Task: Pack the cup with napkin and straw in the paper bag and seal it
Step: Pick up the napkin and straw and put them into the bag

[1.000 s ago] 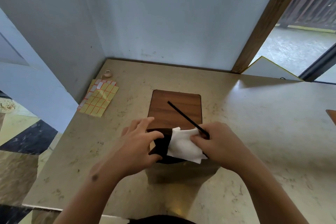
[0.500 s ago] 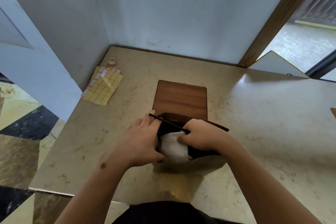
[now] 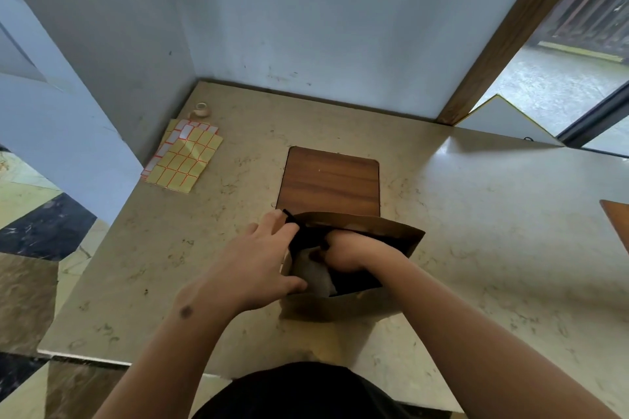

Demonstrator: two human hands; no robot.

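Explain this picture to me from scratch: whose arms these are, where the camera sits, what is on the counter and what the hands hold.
There is no machine here. The arms belong to a person wearing a camera on the head, so you look forward and down as they do.

On the stone counter stands an open brown paper bag. The left hand grips the bag's left edge. The right hand reaches into the bag, where a white napkin shows; its fingers are hidden, so what it holds cannot be told. A thin black straw pokes out at the bag's far left corner.

Behind the bag lies a wooden board. To the far left are yellow sticker sheets and a small tape roll.
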